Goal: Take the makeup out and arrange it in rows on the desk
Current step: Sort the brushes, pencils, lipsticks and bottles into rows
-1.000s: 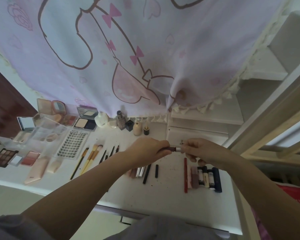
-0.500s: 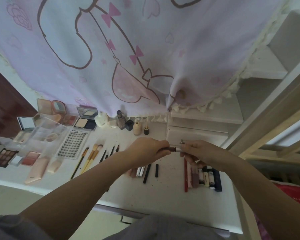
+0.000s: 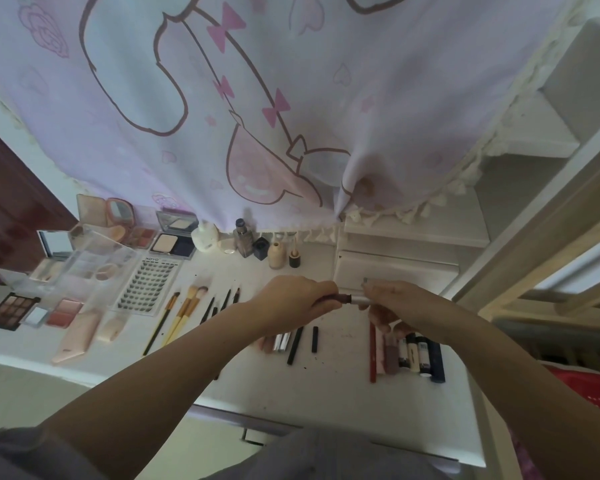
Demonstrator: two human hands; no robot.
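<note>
Both my hands hold one slim makeup stick above the white desk. My left hand grips its dark brown end and my right hand pinches its silver end. A small grey piece pokes above my right fingers. Under my right hand lie a red pencil and a row of lip tubes. Below my left hand lie silver tubes and black pencils. Brushes lie in a row further left.
Palettes, compacts, a lash tray and a clear plastic box crowd the left side. Small bottles stand at the back under a pink printed curtain. A white drawer unit sits at the back right.
My hands have stayed nearly in place on the stick. My right hand's lower fingers have dropped slightly toward the lip tubes.
</note>
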